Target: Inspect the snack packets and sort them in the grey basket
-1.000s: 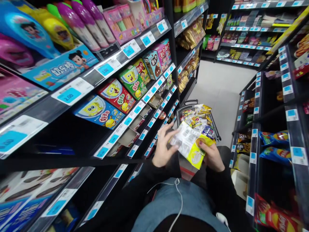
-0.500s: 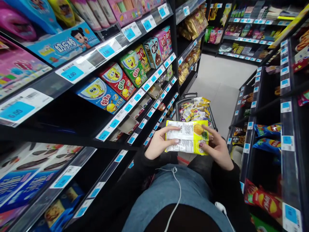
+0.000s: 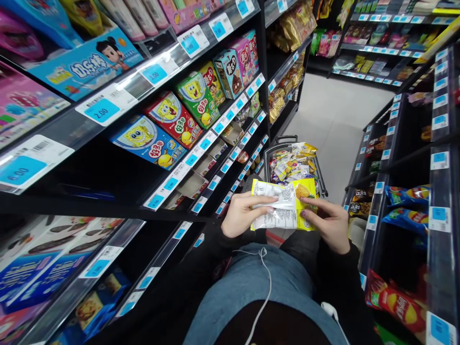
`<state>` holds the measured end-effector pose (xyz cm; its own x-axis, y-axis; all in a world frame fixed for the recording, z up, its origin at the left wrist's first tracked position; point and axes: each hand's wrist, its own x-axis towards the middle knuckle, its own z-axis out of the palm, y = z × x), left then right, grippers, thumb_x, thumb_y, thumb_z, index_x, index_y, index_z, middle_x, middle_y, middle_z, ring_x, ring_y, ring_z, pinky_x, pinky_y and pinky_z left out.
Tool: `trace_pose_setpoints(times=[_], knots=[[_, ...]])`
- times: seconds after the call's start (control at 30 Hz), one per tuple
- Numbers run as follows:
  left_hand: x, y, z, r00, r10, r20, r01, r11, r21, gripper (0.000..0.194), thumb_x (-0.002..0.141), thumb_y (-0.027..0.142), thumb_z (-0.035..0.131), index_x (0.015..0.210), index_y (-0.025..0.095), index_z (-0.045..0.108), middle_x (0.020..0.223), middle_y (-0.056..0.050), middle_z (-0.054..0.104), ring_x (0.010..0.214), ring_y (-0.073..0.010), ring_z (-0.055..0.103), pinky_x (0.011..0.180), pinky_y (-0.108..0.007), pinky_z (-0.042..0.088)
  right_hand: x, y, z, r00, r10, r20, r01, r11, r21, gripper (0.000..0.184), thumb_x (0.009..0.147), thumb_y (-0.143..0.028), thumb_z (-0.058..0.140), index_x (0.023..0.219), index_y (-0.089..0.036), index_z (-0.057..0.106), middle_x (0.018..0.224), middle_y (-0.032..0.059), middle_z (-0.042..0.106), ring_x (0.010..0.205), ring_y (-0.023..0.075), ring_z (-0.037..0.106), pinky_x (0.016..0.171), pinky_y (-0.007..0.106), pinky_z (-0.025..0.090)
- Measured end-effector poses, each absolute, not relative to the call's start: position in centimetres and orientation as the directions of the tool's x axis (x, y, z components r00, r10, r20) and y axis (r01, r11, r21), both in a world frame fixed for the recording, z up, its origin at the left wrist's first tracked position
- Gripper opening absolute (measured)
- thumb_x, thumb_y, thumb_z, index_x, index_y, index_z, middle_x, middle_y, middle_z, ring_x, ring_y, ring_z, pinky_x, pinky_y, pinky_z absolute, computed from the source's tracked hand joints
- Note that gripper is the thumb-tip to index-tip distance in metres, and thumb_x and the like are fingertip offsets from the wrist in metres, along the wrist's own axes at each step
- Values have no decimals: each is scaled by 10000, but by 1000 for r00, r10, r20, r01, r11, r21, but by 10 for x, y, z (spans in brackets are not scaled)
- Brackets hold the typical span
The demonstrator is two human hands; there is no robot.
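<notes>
A yellow and white snack packet (image 3: 280, 219) with a pineapple picture and small print is held level in front of my body. My left hand (image 3: 240, 214) pinches its left end, thumb and forefinger lying across the printed face. At the right end, my right hand (image 3: 328, 221) grips the yellow part between thumb and fingers. The packet bends slightly along its middle. Just beyond it stands a dark basket (image 3: 319, 173) filled with small wrapped snacks (image 3: 289, 165); the packet hides its near side.
Shelves with price tags line the left, holding cartoon snack boxes (image 3: 174, 117) and blue cartons (image 3: 46, 273). On the right, a shelf carries blue bags (image 3: 408, 215) and a red chip bag (image 3: 395, 302). Pale floor (image 3: 330, 110) runs between them towards a far shelf (image 3: 373, 48).
The packet and both hands sit slightly further right in the picture. The packet's face is more creased, and my right fingers have shifted inward on it. The view has turned slightly.
</notes>
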<state>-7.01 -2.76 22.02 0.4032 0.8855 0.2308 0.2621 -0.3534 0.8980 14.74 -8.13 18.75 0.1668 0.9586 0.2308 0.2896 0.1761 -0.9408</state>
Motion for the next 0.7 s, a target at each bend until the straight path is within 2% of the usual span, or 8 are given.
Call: trace_pose_setpoints(times=[0.1, 0.2, 0.33, 0.4, 0.47, 0.57, 0.7], knots=[[-69, -25, 220, 401, 893, 203, 286, -333, 899, 175, 715, 266, 691, 877, 217, 738, 908, -57, 720, 827, -188, 664, 777, -267, 510, 145, -76, 184, 166, 966, 196, 237, 154, -959, 216, 677, -263, 714, 893, -266, 723, 851, 34, 733, 740, 190, 651, 648, 316, 509], [-69, -20, 221, 377, 920, 106, 275, -220, 936, 239, 688, 269, 714, 920, 216, 729, 967, -64, 708, 896, -208, 649, 836, -294, 488, 144, -73, 182, 187, 965, 184, 221, 141, -965, 191, 683, -262, 712, 873, -272, 727, 811, 27, 732, 698, 176, 640, 607, 299, 497], [-71, -14, 222, 423, 905, -54, 42, 40, 998, 371, 595, 267, 780, 952, 189, 718, 1162, -106, 626, 1077, -267, 574, 903, -343, 457, 147, -71, 187, 139, 962, 234, 266, 191, -945, 204, 672, -296, 723, 875, -267, 729, 755, 25, 723, 612, 154, 610, 544, 282, 477], [-73, -14, 221, 471, 873, -125, -72, 179, 981, 365, 576, 266, 790, 923, 175, 721, 1121, -118, 644, 1031, -272, 598, 850, -352, 483, 152, -70, 192, 72, 969, 237, 300, 205, -931, 250, 641, -319, 748, 882, -254, 730, 755, 34, 719, 615, 159, 609, 535, 282, 473], [-74, -14, 219, 465, 869, -172, -115, 252, 961, 342, 570, 258, 792, 890, 160, 723, 1019, -115, 684, 923, -253, 639, 797, -351, 503, 156, -69, 195, 16, 975, 221, 337, 203, -920, 278, 639, -332, 749, 903, -247, 727, 746, 38, 715, 630, 167, 611, 537, 284, 472], [-73, -15, 215, 390, 909, -147, -88, 196, 977, 291, 568, 251, 791, 835, 152, 731, 929, -101, 708, 846, -228, 655, 777, -333, 508, 161, -68, 196, 1, 972, 235, 388, 216, -896, 251, 681, -327, 717, 921, -251, 723, 696, 33, 705, 597, 161, 596, 523, 281, 460], [-73, -14, 214, 320, 947, -8, 80, -19, 997, 198, 625, 286, 754, 788, 173, 744, 838, -84, 722, 792, -209, 662, 745, -299, 512, 159, -69, 193, 55, 946, 320, 439, 265, -858, 137, 726, -305, 672, 839, -261, 733, 659, 20, 698, 515, 138, 565, 474, 269, 435]])
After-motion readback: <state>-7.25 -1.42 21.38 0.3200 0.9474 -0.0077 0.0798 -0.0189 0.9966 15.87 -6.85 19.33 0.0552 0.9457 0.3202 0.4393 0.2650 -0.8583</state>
